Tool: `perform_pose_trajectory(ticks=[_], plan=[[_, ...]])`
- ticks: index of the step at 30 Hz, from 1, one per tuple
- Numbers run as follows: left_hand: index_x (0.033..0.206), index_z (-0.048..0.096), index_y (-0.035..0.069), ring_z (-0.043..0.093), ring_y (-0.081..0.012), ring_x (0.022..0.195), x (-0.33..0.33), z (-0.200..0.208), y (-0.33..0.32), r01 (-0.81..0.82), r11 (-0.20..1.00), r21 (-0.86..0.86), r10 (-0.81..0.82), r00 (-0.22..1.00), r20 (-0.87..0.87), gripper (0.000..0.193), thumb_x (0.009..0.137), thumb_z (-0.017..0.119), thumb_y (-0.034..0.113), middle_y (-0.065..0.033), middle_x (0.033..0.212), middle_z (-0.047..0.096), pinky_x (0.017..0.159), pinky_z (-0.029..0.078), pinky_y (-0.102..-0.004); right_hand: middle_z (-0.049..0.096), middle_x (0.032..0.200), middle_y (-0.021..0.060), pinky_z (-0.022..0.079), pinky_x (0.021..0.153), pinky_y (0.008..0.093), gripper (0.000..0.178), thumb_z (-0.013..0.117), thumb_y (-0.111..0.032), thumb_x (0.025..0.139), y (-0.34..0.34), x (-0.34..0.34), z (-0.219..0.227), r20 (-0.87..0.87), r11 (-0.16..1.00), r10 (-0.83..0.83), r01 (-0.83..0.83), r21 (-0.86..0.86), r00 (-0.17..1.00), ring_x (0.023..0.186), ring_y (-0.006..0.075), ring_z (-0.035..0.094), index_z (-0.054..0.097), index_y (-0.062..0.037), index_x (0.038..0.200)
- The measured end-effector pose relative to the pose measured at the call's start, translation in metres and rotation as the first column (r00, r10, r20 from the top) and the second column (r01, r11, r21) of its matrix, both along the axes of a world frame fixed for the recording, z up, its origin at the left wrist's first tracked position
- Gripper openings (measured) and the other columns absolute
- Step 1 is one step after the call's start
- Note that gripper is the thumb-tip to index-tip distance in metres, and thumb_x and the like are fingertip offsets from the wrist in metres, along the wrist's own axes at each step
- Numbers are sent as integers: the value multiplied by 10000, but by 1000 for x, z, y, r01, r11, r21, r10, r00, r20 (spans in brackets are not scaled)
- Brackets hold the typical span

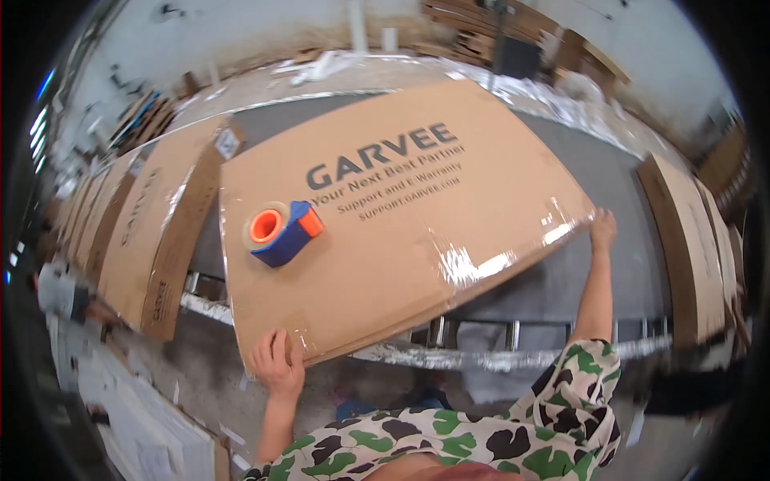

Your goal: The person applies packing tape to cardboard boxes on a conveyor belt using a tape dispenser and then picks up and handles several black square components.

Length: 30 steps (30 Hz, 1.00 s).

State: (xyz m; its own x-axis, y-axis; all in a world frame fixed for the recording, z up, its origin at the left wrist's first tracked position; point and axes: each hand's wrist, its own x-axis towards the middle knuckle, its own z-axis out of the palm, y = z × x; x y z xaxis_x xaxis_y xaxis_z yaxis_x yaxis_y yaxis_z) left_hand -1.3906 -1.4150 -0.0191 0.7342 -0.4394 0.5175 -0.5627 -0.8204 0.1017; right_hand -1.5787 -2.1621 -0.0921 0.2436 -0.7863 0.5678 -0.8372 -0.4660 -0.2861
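While the left hand grips the near left corner of the large box, its fingers bent over the top, the right hand holds the near right corner, its fingers curled against the edge; whatever lies under either corner is hidden. Brown and flat, the large box lies aslant on the grey conveyor, its near left corner jutting out over the metal rail. Dark print covers part of its top, and shiny clear tape runs along its near edge. On top of the large box, toward its left side, rests a blue and orange tape dispenser, touched by neither hand. Left of the large box, brown cartons stand in a row, with another person beside them. To its right stand more cardboard boxes. Beyond its far edge, white scraps litter the floor near the wall.
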Motion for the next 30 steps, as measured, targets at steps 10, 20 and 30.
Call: perform_pose_trajectory(ticks=[10, 20, 30], plan=[[963, 640, 55, 551, -308, 860, -9, 0, -10, -103, 991, -87, 109, 992, 65, 243, 812, 592, 240, -102, 929, 589, 768, 418, -393, 611, 1125, 213, 427, 912, 443, 530, 382, -488, 917, 10, 44, 34, 102, 875, 41, -85, 477, 994, 1068, 391, 557, 634, -54, 1088], [812, 609, 50, 540, -339, 753, 92, -5, 46, 197, 972, -125, -168, 963, 208, 119, 778, 559, 151, -139, 821, 586, 662, 430, -427, 623, 1029, 248, 446, 844, 495, 510, 363, -474, 925, 88, -55, 15, 61, 916, -1, -24, 400, 998, 972, 454, 571, 613, -46, 1044], [1250, 496, -13, 415, -387, 1224, 310, -67, 142, -335, 876, -348, 313, 942, -120, 433, 976, 387, 305, -224, 1334, 441, 1014, 344, -442, 588, 646, 236, 462, 545, 494, 303, 496, -237, 915, 486, -149, 64, -102, 964, 116, -87, 251, 988, 586, 427, 584, 595, -17, 733]])
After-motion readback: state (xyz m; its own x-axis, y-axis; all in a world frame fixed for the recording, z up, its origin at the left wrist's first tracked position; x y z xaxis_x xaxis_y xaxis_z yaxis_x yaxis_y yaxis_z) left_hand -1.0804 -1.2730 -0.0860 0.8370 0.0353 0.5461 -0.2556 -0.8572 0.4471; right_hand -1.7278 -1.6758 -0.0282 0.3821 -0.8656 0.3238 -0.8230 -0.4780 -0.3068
